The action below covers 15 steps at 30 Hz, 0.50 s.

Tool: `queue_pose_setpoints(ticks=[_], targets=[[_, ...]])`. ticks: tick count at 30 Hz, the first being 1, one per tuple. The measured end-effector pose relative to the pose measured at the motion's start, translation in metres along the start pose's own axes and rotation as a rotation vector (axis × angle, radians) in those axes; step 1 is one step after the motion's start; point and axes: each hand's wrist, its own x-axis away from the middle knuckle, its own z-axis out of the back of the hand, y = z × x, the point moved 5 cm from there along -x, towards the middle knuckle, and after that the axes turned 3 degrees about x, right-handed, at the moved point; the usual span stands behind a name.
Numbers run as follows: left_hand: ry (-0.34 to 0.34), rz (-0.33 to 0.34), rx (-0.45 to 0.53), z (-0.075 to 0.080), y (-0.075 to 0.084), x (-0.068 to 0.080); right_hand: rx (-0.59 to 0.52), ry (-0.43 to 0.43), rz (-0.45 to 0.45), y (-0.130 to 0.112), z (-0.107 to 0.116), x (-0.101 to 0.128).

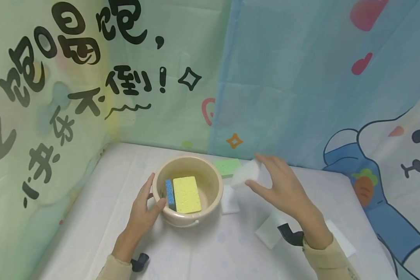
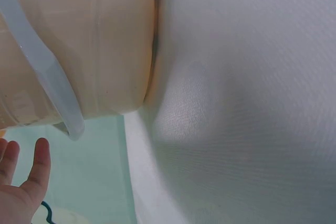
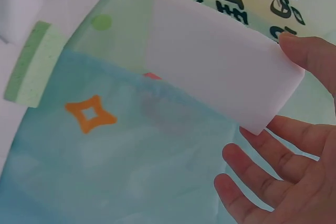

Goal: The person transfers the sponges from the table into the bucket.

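Note:
A beige bucket (image 1: 217,198) with a white handle (image 2: 52,77) stands on the table. Inside it are a yellow sponge (image 1: 187,194) and, on edge beside that, a blue sponge (image 1: 170,194). My left hand (image 1: 141,217) holds the bucket's left side, thumb over the rim and fingers along the outer wall. To the right of the bucket, my right hand (image 1: 283,188) pinches a white sponge block (image 3: 220,61) by one end, between thumb and forefinger. Its other fingers are spread, in the right wrist view. The block is raised above the table.
Behind the bucket lies a green sponge (image 1: 227,167). More white blocks lie on the white tablecloth: one (image 1: 230,200) right beside the bucket, another (image 1: 269,231) below my right wrist, a third (image 1: 339,237) partly behind my right forearm. Printed cloth (image 1: 280,97) hangs around the back and sides.

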Motion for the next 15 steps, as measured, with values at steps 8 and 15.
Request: queue_pose_setpoints(ticks=[8,15], targets=[[0.001,0.010,-0.007,0.000,0.000,-0.001,-0.028,0.004,0.040,-0.020,0.008,-0.010],[0.000,0.007,-0.011,0.000,-0.001,-0.001,-0.059,0.021,0.169,-0.039,0.002,-0.021]])
